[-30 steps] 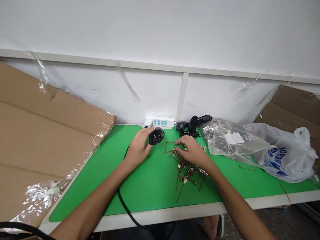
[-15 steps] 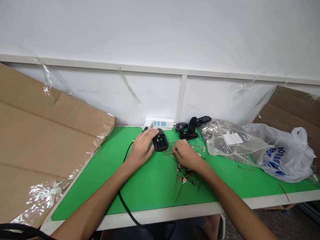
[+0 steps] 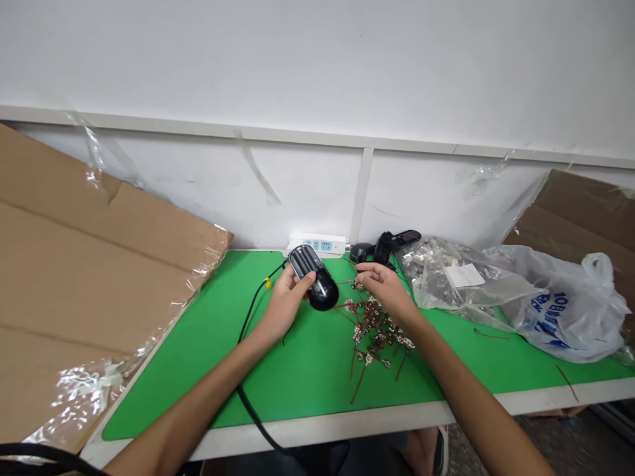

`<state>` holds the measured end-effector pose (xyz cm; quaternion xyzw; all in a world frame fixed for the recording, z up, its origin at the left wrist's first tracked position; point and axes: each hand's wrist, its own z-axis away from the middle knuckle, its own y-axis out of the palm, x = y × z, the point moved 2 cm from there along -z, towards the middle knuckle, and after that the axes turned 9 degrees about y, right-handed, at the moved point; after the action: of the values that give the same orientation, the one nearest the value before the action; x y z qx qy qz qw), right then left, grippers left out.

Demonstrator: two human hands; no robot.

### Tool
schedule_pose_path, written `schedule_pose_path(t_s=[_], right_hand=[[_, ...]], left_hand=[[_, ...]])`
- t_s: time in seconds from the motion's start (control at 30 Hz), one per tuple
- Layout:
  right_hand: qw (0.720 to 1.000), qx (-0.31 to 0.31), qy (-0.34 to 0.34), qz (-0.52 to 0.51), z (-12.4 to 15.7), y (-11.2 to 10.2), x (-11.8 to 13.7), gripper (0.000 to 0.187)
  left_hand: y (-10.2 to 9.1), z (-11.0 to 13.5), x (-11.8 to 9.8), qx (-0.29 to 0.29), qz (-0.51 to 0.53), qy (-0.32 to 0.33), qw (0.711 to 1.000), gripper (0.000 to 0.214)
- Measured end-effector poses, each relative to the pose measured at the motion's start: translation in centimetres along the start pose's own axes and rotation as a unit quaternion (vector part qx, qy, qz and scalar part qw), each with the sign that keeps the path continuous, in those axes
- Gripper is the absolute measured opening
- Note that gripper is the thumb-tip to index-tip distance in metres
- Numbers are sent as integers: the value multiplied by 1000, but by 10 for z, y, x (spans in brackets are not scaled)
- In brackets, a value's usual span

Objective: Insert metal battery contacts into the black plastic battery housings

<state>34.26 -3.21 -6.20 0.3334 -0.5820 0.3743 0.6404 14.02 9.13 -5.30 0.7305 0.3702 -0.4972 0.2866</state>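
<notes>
Left hand [image 3: 285,304] wraps its fingers firmly round a black oval plastic housing [image 3: 321,293], slotted face up, just below the white power strip [image 3: 317,244]; right hand [image 3: 384,291], fingers narrow, sits nearer the strip's right end above a heap of red-brown wire leads with metal terminals [image 3: 374,330], pinch unclear.

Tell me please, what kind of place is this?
Probably a small electronics assembly bench: a green work mat covers the table, a pile of small parts with red wires lies on it, and the left hand holds a black plastic case.
</notes>
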Motion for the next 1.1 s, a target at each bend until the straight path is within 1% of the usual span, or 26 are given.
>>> schedule_pose_path(t_s=[0.07,0.17,0.23,0.33,0.47,0.67,0.83,1.1], right_hand=[[999,12,19,-39,1,0,0,51],[995,21,31,-97,4,3,1,58],[993,26,29,-114,8,6,2,56],[993,39,13,-107,13,12,4,48],[996,51,-19,-71,22,21,8,38],[995,79,-33,-52,30,27,14,36],[993,99,-50,-27,31,30,12,33],[992,83,-90,42,29,31,7,29]], left_hand=[[1,2,9,10,25,-61,998,51],[6,6,18,46,71,-122,989,54],[11,10,20,69,97,-149,982,55],[17,16,17,88,127,-170,973,56],[22,20,16,94,148,-187,967,57],[23,20,20,134,130,-178,966,58],[22,20,20,135,128,-182,965,55],[21,20,25,145,104,-165,970,52]])
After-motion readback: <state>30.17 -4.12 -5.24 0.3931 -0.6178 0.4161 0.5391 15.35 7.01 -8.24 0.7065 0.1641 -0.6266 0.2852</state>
